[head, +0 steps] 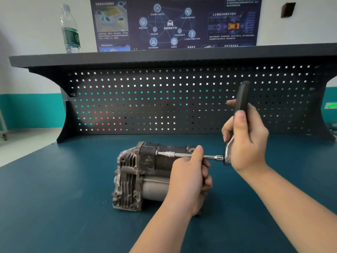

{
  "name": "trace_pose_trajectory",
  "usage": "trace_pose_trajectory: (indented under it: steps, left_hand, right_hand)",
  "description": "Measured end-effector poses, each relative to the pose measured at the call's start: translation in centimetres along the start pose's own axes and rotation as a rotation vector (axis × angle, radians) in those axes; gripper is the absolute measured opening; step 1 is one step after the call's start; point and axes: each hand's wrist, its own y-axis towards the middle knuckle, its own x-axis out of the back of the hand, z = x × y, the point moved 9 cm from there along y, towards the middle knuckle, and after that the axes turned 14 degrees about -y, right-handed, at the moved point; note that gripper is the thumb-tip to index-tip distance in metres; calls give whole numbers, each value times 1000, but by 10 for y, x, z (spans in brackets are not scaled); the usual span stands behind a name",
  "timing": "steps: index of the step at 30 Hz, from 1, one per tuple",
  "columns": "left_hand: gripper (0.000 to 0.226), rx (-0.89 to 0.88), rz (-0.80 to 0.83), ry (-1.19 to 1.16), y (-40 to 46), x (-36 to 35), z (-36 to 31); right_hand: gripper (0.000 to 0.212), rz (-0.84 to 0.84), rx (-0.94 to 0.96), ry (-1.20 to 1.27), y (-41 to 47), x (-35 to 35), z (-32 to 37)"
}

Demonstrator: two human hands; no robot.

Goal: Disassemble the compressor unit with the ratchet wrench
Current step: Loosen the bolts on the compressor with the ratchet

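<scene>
Right now, in the head view, we have both hands on the job. Our right hand (246,141) is curled tight around the black handle of the ratchet wrench (241,99), which stands nearly upright above that hand, its metal head just below the fingers. From the head a long extension bar (184,155) runs level toward our left, and our left hand (189,177) is wrapped around the bar's middle with the thumb on top, steadying it. The far tip of the bar meets the upper edge of the compressor (138,172); we cannot tell how firmly it sits on a bolt there.

The compressor lies just beyond and under our left hand, touching the table, with its finned cast end turned away to the left. We judge it heavy and rigid, a block of cast metal with a smooth round motor can below, so it should stay put under modest turning force but may slide or tip if we pull hard. The ribbed casting looks like the best place to hold it; the smooth can seems more slippery. The bar is thin and stiff, and it may slip off unless we keep it straight.

The table (63,198) under both hands is a dark teal mat. Beyond the right hand rises a black pegboard (145,99) with a shelf above it, where a water bottle (70,30) stands far to the left. A dark poster (173,22) hangs on the pale wall behind.
</scene>
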Motion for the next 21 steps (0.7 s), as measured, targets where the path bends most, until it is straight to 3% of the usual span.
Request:
trace_pose_trajectory:
  steps: [3,5,6,8,11,13,15,16,18,21]
  left_hand:
    - [43,-5,-17,-12,2,1,2]
    - [43,-9,-21,-12,3,2,2]
    - [43,-9,-21,-6,3,2,3]
    - [44,-1,-14,10,3,3,4]
    - [49,6,19,24,2,2,5]
    - [50,9,45,26,1,0,5]
    - [47,19,56,1,1,-2,5]
    - [45,23,57,-15,1,-2,5]
    - [42,19,56,-30,1,-2,5]
    - [41,4,45,-30,1,-3,5]
  right_hand:
    - [30,149,-625,-152,-12,-13,-62]
    - [34,348,-1084,-104,-45,-24,-95]
    - [34,399,-1205,-49,-57,-28,-99]
    - [33,345,-1164,-32,-54,-28,-100]
    - [26,41,-549,-17,-10,-8,-51]
    - [23,-9,-88,25,1,0,0]
    - [26,11,173,-18,-4,2,28]
    - [26,13,199,-41,-5,2,29]
    - [23,8,39,-48,-1,1,12]
    - [28,121,-587,-172,-10,-9,-53]
